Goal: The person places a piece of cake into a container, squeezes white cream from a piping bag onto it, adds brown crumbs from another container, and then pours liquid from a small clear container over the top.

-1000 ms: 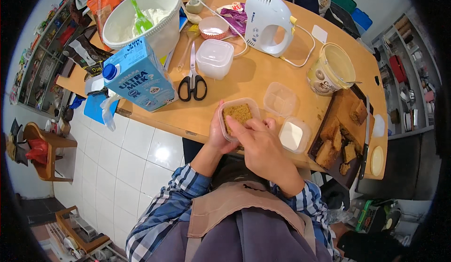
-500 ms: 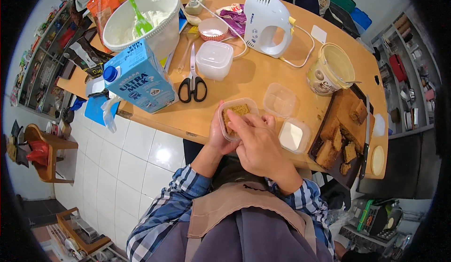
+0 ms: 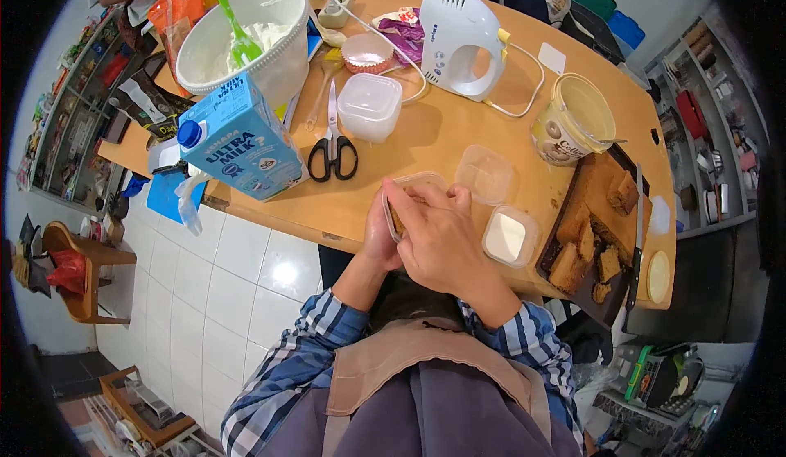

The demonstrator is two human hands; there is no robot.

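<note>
Left hand (image 3: 379,240) clamps the cup (image 3: 432,180), cake (image 3: 398,216) already inside; right hand (image 3: 446,232) covers it, grip indeterminable; clear container (image 3: 483,175) right of cup lacks cake.

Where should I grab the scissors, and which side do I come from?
Best by the black handles, probably from the near side, slightly right: their loops lie at the near end, the metal blades point away, and the blue carton crowds the left.
</note>
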